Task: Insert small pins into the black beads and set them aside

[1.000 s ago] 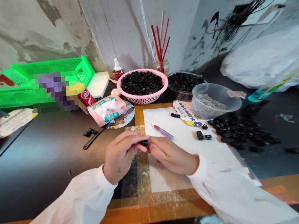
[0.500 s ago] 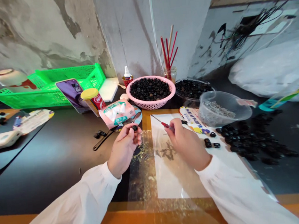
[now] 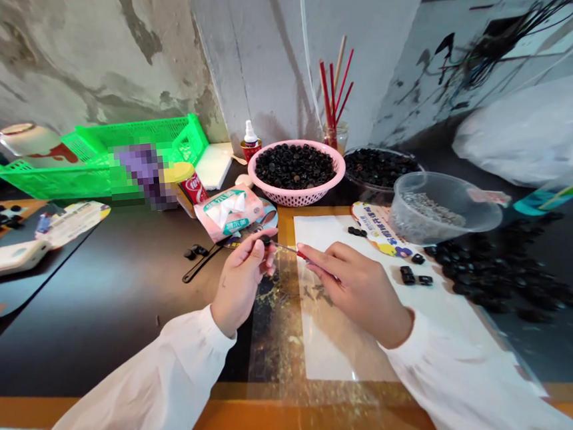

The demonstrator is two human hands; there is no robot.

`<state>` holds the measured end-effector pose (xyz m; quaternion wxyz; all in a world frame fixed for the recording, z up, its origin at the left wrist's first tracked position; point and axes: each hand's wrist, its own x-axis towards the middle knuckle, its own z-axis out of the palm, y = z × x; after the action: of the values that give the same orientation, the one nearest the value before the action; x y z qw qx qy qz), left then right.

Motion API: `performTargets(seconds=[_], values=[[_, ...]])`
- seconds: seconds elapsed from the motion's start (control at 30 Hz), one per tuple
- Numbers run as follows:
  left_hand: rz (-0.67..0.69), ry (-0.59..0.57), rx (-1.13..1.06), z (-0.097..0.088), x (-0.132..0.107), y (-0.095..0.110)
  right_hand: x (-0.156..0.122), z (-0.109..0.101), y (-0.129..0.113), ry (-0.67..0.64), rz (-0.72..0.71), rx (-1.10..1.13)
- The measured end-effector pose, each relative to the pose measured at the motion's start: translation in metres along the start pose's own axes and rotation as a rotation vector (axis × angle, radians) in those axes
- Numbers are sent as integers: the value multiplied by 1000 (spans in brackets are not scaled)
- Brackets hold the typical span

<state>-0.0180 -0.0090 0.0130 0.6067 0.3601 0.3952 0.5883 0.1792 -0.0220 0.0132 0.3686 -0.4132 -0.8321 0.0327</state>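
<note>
Between the thumb and fingers of my left hand (image 3: 242,282) is a small round black plastic piece (image 3: 265,241). My right hand (image 3: 363,288) is closed around a thin red-handled screwdriver (image 3: 300,251). Its metal shaft points left, with the tip at the black piece; whether they touch I cannot tell. Below my right hand lies a sheet of white paper (image 3: 328,352), with several small thin metal bits (image 3: 318,292) on it, partly hidden by that hand.
A pink basket (image 3: 299,195) heaped with black pieces stands at the back. On the right are a clear tub (image 3: 421,230) of small metal parts and a spread of black pieces (image 3: 507,276). A tissue pack (image 3: 229,213), a yellow-lidded can (image 3: 188,183) and a green crate (image 3: 53,185) are at left.
My right hand has turned the screwdriver and brought its tip over to the black piece in my left hand. The view has shifted slightly left.
</note>
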Motion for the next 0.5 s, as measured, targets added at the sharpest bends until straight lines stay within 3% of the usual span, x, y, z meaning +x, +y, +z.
performTargets(seconds=[0.5], values=[[64, -23, 94, -3, 1, -5, 0, -1, -1, 37, -27, -27]])
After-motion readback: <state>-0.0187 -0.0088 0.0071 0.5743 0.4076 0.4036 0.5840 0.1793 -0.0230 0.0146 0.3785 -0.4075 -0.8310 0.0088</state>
